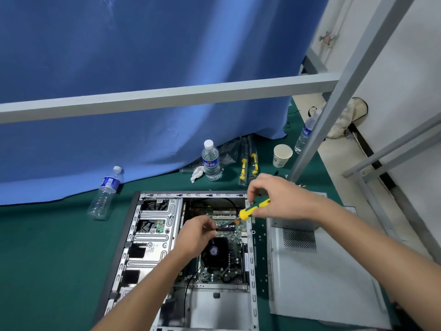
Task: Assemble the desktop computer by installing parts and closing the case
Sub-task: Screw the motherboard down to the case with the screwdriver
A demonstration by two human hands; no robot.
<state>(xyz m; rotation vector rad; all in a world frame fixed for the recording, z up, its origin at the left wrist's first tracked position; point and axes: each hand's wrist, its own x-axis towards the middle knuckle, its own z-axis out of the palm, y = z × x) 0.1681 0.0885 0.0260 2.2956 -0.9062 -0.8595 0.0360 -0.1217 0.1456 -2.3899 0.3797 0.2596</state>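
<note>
Fingers grip screwdriver slanting into open case.

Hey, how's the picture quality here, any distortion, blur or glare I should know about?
Head view: wide-angle bending curves the grey frame bar and splays both forearms; lighting is soft and even, with faint shadows; slight softness on the right hand gripping the screwdriver; mild sheen on the case side panel.

Three water bottles, one paper cup, three screwdrivers, one case.
</note>
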